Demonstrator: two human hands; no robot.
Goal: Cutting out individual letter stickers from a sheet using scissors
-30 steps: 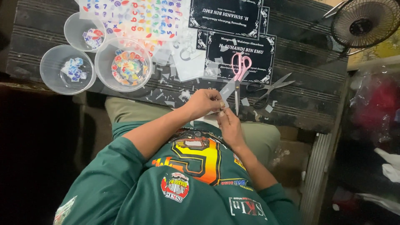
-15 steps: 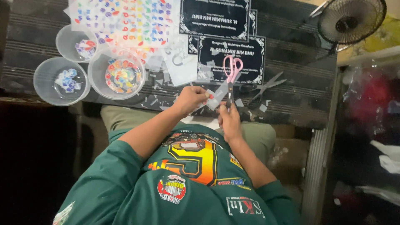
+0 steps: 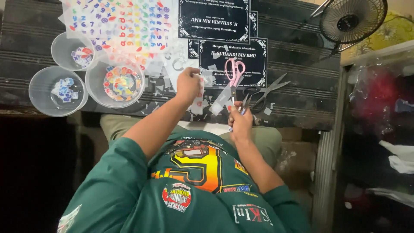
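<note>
My left hand reaches out over the dark table, its fingers pinched on a small clear sticker scrap. My right hand stays nearer my lap and grips a thin metal tool, with a clear plastic strip at its tip. Pink-handled scissors and black scissors lie on the table just beyond my right hand. A sheet of colourful letter and number stickers lies at the far left.
Three clear plastic cups hold sticker pieces: one at the left, one behind it, one nearer my left hand. Two black printed plaques lie at the back. A small fan stands at the top right. Paper scraps litter the table.
My hands were together over my lap. My left hand has since moved away from the right, out over the table toward the cups. The view has shifted closer.
</note>
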